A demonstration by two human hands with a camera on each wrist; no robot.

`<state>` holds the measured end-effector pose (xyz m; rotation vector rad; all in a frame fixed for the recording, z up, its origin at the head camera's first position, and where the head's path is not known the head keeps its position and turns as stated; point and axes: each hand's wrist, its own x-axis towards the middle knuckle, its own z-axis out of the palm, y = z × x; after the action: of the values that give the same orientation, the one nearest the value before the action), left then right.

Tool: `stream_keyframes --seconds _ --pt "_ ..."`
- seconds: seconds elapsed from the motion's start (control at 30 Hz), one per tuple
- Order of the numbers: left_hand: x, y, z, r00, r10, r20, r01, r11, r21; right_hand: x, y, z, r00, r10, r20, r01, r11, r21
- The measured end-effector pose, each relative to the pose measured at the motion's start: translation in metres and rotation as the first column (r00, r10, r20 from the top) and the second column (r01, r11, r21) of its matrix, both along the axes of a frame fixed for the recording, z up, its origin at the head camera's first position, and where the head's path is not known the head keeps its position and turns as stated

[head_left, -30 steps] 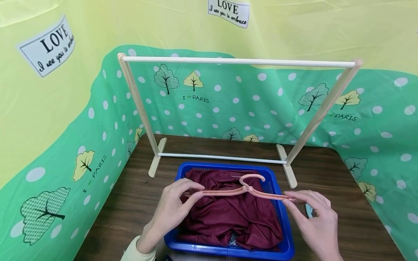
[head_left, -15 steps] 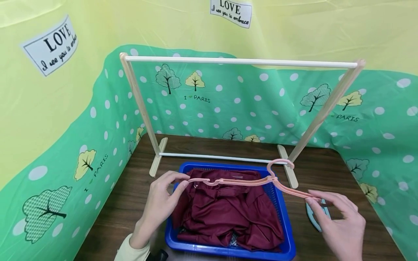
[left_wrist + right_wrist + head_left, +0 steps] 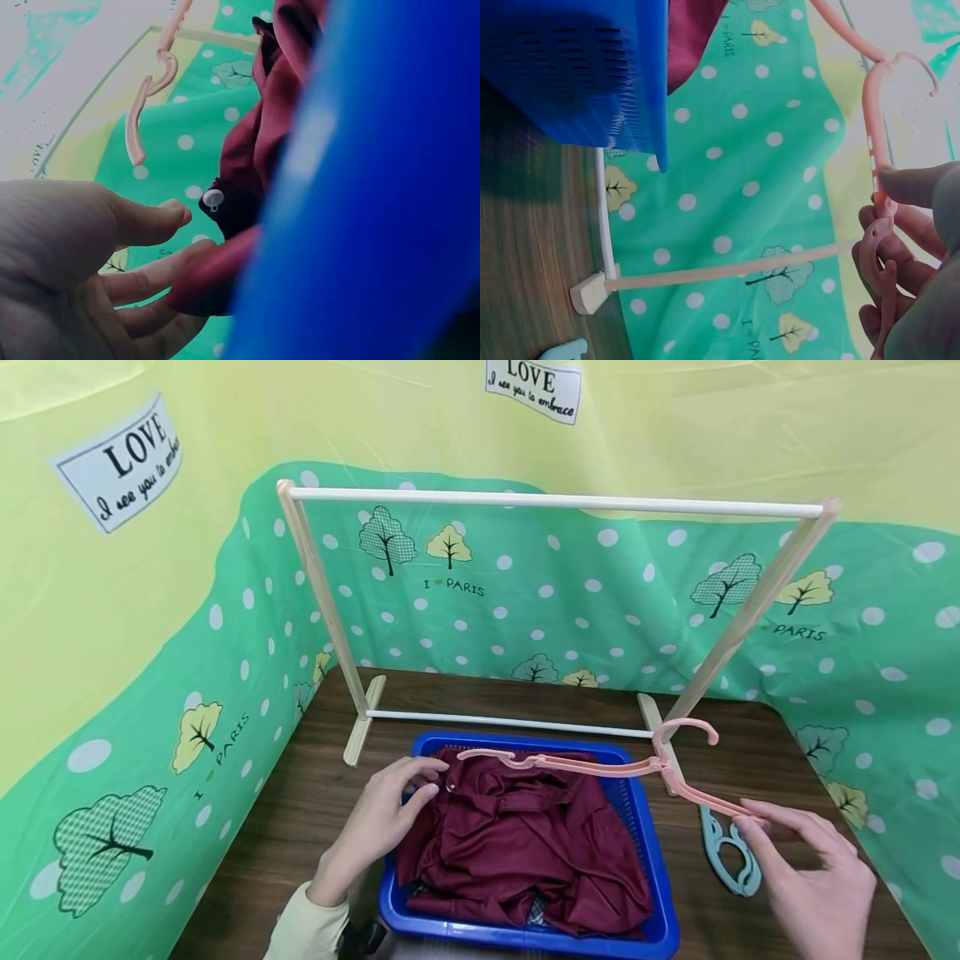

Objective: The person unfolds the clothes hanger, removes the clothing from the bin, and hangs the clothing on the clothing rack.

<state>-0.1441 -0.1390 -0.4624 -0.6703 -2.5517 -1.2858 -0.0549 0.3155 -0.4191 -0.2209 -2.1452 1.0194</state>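
My right hand (image 3: 821,868) pinches one arm of a pink folding hanger (image 3: 600,768) between thumb and fingers. The hanger is spread out above the basket, hook upward, its far arm end free. Behind the thumb, the right wrist view shows the hanger's folded end section (image 3: 885,281) lying along the fingers. My left hand (image 3: 382,814) is relaxed at the basket's left edge, apart from the hanger. Crumpled maroon clothing (image 3: 517,860) fills the blue basket (image 3: 480,932). A white button (image 3: 214,198) on the cloth lies near my left fingertips; whether they touch cloth is unclear.
A wooden rack with a white top rod (image 3: 555,501) stands behind the basket. A teal folded hanger (image 3: 712,847) lies on the dark wooden table (image 3: 255,852), right of the basket. Patterned green and yellow cloth (image 3: 480,635) encloses the table.
The left hand has let go of the pink hanger's left end. My right hand has carried the hanger rightward, uncovering the teal hanger on the table.
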Motion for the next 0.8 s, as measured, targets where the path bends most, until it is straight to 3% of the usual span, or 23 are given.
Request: stream_keyframes --seconds 0.3,0.63,0.8 --pt "-0.007 0.001 -0.009 0.998 -0.059 0.027 0.061 0.995 -0.084 -0.001 0.002 -0.005 1.000 0.007 0.009 -0.008 1.000 0.011" --pt "-0.011 0.002 -0.014 0.991 -0.137 -0.002 0.137 0.988 -0.074 -0.005 0.004 -0.011 0.998 -0.028 0.047 0.028 1.000 0.013" --pt "-0.010 0.005 -0.014 0.991 -0.134 -0.026 0.132 0.990 -0.048 -0.006 0.005 -0.015 0.998 -0.025 0.055 0.024 0.999 0.028"
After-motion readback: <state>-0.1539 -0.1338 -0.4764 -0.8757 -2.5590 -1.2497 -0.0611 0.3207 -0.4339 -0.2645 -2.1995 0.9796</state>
